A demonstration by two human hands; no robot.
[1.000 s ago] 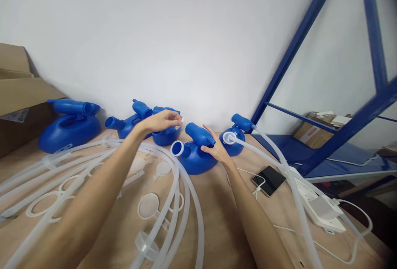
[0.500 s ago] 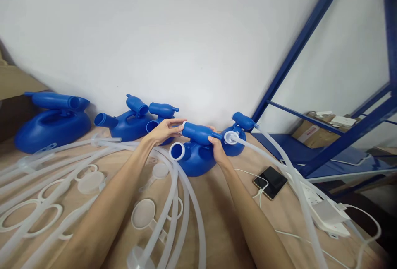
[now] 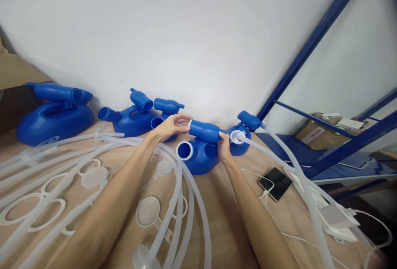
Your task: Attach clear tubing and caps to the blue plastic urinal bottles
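In the middle of the head view stands a blue plastic urinal bottle (image 3: 202,159) with a white ring (image 3: 194,151) round its open neck. A blue bulb-shaped tube piece (image 3: 204,131) lies across its top. My left hand (image 3: 173,127) pinches a white ring (image 3: 190,126) at the left, wide end of this piece. My right hand (image 3: 224,147) is closed round its narrow right end, the thumb in front and the other fingers mostly hidden behind. Just right of my right hand is another urinal bottle (image 3: 240,149) with a clear hose (image 3: 263,153) at its white-rimmed neck.
More blue urinal bottles (image 3: 56,122) stand along the wall. Clear hoses (image 3: 198,215), white rings (image 3: 49,215) and round caps with straps (image 3: 148,212) lie on the wooden table (image 3: 124,240). At right are a phone (image 3: 275,184), a power strip (image 3: 335,223) and a blue metal rack (image 3: 313,49).
The view has shifted slightly, so most things appear a little further right. My left hand stays at the white ring; my right hand's grip on the narrow end has changed slightly, its thumb nearer the tip.
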